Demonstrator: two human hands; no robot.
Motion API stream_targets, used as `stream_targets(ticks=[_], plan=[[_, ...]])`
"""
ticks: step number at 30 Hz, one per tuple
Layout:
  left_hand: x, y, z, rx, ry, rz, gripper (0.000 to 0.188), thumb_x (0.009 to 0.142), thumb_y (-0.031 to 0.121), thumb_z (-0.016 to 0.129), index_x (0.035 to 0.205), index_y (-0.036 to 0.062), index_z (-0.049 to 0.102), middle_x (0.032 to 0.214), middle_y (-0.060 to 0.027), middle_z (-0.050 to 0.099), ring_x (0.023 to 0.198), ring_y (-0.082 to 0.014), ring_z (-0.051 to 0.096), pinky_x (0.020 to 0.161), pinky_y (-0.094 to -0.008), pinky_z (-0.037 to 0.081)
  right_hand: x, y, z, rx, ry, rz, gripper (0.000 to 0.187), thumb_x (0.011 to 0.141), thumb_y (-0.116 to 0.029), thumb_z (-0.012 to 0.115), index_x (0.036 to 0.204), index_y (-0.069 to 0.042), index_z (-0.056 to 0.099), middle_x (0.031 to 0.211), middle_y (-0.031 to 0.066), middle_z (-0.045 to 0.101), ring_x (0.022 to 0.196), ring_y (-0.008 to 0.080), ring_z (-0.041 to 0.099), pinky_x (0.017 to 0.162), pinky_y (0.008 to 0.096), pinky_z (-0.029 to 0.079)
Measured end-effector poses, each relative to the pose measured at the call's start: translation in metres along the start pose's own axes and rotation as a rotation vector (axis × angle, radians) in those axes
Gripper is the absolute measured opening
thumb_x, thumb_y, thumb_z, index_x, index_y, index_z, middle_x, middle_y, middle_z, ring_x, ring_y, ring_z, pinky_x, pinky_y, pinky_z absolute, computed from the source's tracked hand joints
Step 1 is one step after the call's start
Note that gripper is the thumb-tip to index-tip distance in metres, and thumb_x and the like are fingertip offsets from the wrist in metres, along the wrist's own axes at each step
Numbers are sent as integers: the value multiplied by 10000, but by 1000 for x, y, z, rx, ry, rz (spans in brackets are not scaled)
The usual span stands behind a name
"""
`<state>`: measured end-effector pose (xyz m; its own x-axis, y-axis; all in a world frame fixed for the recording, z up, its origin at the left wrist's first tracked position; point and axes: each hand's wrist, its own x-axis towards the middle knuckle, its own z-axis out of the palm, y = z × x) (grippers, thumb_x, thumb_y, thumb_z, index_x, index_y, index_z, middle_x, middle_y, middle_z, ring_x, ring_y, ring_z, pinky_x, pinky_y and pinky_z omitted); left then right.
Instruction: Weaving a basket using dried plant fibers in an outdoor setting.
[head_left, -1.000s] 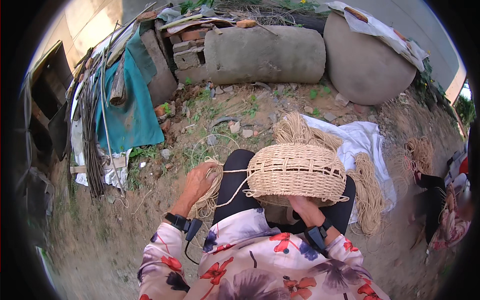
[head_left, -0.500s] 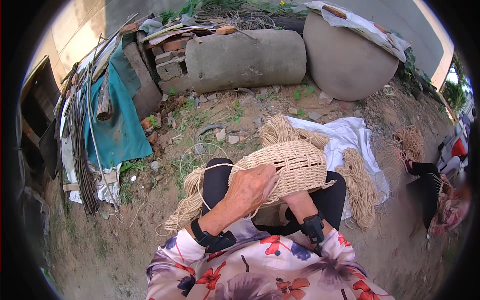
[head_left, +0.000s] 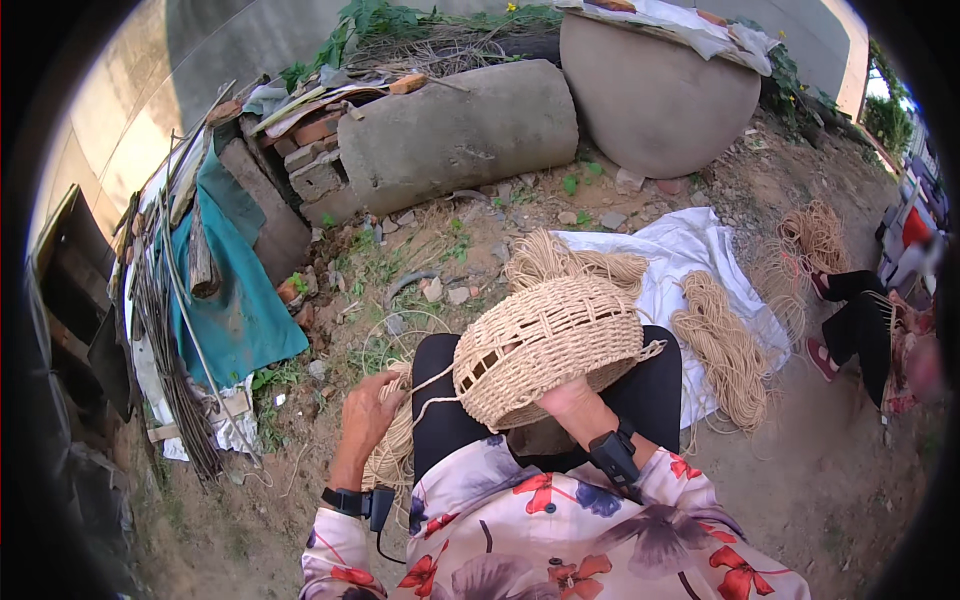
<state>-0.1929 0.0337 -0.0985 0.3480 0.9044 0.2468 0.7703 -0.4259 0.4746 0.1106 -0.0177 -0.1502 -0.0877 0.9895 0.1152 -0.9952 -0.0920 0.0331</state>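
A pale, half-round woven basket of twisted cord rests tilted across my knees, with a band of open gaps running round its side. My right hand grips its lower rim; the fingers go inside, hidden by the weave. Out to the left of the basket, my left hand has its fingers curled at a strand of cord that leads back to the basket's left edge. Beneath and beside that hand lies a loose hank of the same cord.
More cord hanks lie on a white sheet at right. Another person's legs and a cord pile are farther right. Beyond stand a concrete cylinder and a large round vat. A teal cloth drapes over stacked sticks at left.
My left hand has left the basket's front and moved out left and down, drawing a strand along. The basket shows more of its gapped side; my right hand stays at its rim.
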Motion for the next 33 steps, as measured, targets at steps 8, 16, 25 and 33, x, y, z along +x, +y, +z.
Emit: stream_targets(ticks=[8,16,25,33], plan=[[37,155,6,-329,48,433,150,839,58,703,975,34,645,887,-120,609,718,-268,651,634,-363,513,-4,28,-1,-190,74,-83,581,967,-519,503,1341,-75,514,1340,131,572,1212,289,559,1075,452,444],[30,155,18,-333,80,339,74,909,66,637,952,45,580,806,-164,631,673,-357,636,613,-410,500,3,23,-1,-276,-31,-116,604,952,-532,530,1336,-66,521,1334,120,583,1218,293,557,1081,467,439],[-28,-74,8,218,190,-75,107,933,112,595,889,26,550,719,-194,631,675,-407,640,606,-484,483,-1,12,-29,-238,39,-99,555,922,-454,630,1315,-75,527,1296,90,592,1211,253,542,1060,458,442],[-174,-336,19,512,134,-699,183,887,159,537,810,3,594,713,-205,656,664,-364,666,551,-450,505,1,6,-63,-279,126,-105,539,945,-456,611,1331,-96,499,1333,73,573,1239,239,527,1081,435,426]])
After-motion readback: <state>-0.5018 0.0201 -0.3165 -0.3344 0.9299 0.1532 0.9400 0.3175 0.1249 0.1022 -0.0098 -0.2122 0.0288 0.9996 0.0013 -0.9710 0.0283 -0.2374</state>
